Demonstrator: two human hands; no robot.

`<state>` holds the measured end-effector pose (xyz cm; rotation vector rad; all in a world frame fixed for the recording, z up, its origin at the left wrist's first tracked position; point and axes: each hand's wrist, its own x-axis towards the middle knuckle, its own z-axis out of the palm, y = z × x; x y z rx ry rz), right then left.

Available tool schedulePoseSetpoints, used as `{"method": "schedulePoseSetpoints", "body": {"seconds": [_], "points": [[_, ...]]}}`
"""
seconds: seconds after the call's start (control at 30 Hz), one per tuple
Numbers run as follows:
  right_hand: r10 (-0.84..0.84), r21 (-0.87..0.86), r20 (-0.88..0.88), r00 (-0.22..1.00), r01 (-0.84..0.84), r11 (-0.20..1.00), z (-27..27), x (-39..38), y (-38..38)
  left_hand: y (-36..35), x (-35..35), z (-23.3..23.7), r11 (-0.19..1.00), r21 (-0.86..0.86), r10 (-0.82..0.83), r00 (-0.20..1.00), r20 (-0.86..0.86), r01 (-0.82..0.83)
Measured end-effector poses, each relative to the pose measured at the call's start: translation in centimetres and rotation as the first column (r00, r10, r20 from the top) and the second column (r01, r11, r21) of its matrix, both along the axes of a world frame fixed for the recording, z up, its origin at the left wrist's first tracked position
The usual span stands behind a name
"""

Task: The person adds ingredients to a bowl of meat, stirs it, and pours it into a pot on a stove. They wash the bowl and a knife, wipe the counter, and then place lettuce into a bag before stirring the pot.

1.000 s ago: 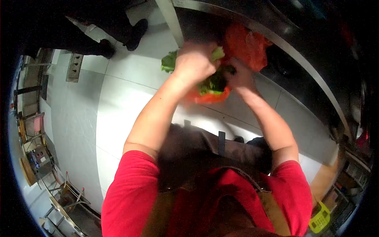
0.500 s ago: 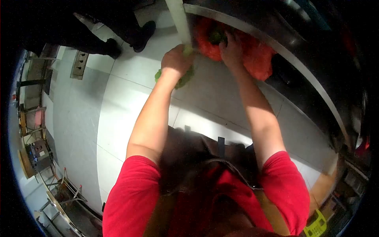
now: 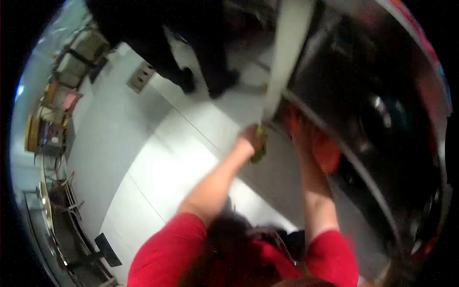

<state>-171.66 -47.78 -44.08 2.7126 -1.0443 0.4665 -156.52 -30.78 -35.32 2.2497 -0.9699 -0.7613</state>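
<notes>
My left hand [image 3: 249, 137] is closed around a bunch of green leafy vegetable [image 3: 260, 149], held low over the tiled floor beside a pale post. Some leaves hang out below the fingers. To its right, under the edge of a dark counter, my right hand [image 3: 300, 128] reaches into an orange-red mesh-like bag [image 3: 327, 152]. Motion blur and the bag obscure the right fingers, so I cannot make out whether they grip anything.
The pale upright post [image 3: 289, 57] stands just beyond my hands. A curved-looking metal counter edge [image 3: 356, 165] runs along the right. Another person's dark shoes [image 3: 222, 85] are on the floor ahead. A block with holes [image 3: 140, 77] lies on the tiles, with furniture along the left.
The view has tilted up and shifted left, so hands and bag appear lower and further right. My left hand still holds the greens; my right hand remains at the bag, its fingers now blurred.
</notes>
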Motion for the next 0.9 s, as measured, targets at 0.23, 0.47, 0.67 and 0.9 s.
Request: {"method": "schedulePoseSetpoints", "body": {"seconds": [0.23, 0.47, 0.67, 0.9], "points": [[0.090, 0.771, -0.265, 0.960, 0.155, 0.617, 10.2, -13.8, 17.7, 13.2, 1.0, 3.5, 0.980, -0.004, 0.199, 0.980, 0.001, -0.199], [0.451, 0.839, -0.430, 0.782, 0.162, 0.519, 30.4, -14.0, 28.0, 43.2, 0.8, 20.4, 0.840, 0.267, 0.497, 0.867, -0.025, -0.473], [0.527, 0.898, -0.275, 0.804, 0.019, 0.439, 36.5, 0.6, 27.0, 64.8, -3.5, 26.4, 0.517, 0.657, 0.696, 0.716, 0.050, -0.548], [0.499, 0.808, -0.422, 0.757, 0.064, 0.586, 39.1, 14.0, 27.4, 67.6, 4.0, 24.9, -0.003, 0.164, 0.994, 0.015, 0.106, -0.986]]}}
